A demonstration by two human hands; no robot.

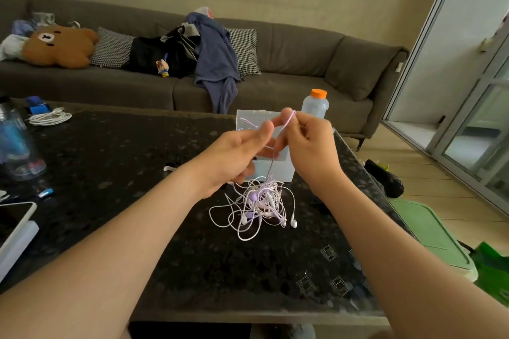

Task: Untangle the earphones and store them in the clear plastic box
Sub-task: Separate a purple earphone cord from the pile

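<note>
A tangled heap of white and lilac earphones (259, 205) lies on the dark stone table (137, 173). One lilac cable rises from the heap to my hands, which are raised above it. My right hand (309, 146) pinches the cable's loop between thumb and fingertips. My left hand (239, 154) holds the same cable just to the left, fingers curled. Behind my hands stands the clear plastic box (278, 168) with its lid up; a lilac cable seems to lie against the lid.
A plastic bottle (315, 104) with an orange cap stands behind the box. At the table's left are a coiled white cable (49, 118), a clear tumbler (16, 146) and a tablet (13, 221). A grey sofa runs behind. Right of the table sits a green bin lid (429, 234).
</note>
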